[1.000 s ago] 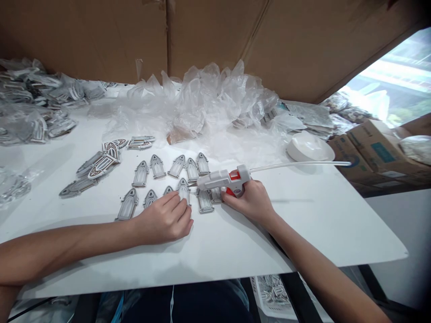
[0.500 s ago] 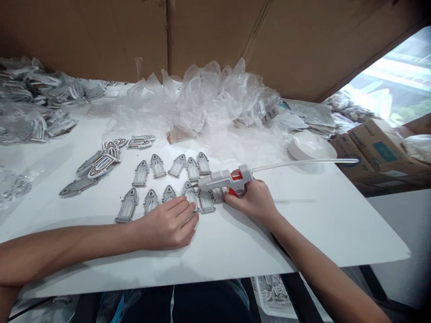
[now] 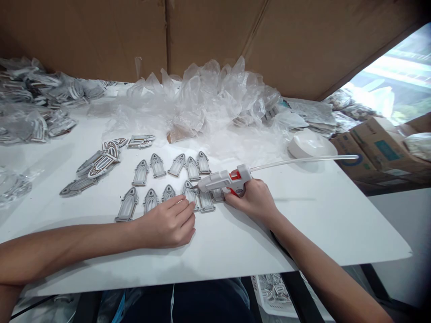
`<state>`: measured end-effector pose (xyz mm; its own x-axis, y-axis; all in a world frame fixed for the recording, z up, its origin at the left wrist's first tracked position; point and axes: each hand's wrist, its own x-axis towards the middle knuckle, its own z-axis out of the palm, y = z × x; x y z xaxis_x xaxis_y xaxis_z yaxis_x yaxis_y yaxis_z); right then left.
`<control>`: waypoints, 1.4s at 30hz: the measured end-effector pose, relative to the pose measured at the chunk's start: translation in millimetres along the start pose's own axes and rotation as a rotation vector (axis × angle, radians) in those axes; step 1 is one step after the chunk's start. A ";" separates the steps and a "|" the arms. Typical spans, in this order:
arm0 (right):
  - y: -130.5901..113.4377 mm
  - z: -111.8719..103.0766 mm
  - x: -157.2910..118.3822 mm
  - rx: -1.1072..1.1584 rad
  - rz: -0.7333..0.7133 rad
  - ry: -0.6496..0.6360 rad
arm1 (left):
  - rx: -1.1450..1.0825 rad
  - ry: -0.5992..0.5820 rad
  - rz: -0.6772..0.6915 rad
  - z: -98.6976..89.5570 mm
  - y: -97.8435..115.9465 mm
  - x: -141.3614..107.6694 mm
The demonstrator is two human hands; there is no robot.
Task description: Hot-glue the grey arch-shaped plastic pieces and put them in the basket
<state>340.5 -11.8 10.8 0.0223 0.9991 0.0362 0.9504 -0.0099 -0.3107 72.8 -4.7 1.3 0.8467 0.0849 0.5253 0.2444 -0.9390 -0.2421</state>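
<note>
My right hand point(image 3: 257, 201) is wrapped around the handle of a white and red hot glue gun point(image 3: 220, 180), from whose back a long clear glue stick point(image 3: 303, 159) sticks out. The nozzle points left, over the top of a grey arch-shaped piece point(image 3: 189, 192). My left hand point(image 3: 171, 222) rests on the table with its fingertips closed at that piece's lower left edge. Several similar grey arch pieces point(image 3: 126, 205) lie around it in two rows, some partly hidden behind my left hand and the glue gun.
A small pile of arch pieces with brown patterns point(image 3: 106, 161) lies to the left. Crumpled clear plastic bags point(image 3: 215, 94) and bagged pieces point(image 3: 37, 89) cover the back. A white round roll point(image 3: 311, 146) sits back right; cardboard boxes point(image 3: 380, 148) stand beyond. Below the table is a white basket point(image 3: 274, 298).
Very little differs. My left hand's fingers have drawn slightly to the left at the arch piece. The glue gun stays over the same piece.
</note>
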 end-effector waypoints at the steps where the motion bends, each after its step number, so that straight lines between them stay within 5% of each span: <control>1: -0.3 0.2 -0.1 -0.001 -0.001 0.000 | 0.001 0.000 -0.001 0.1 0.1 0.1; 42: 4.5 -4.5 3.2 0.065 -0.006 -0.014 | 0.017 0.017 -0.013 -2.5 0.6 3.6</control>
<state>346.2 -8.7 13.8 0.0117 0.9996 0.0247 0.9284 -0.0017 -0.3715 74.7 -5.8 5.1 0.8349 0.0915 0.5428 0.2639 -0.9319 -0.2489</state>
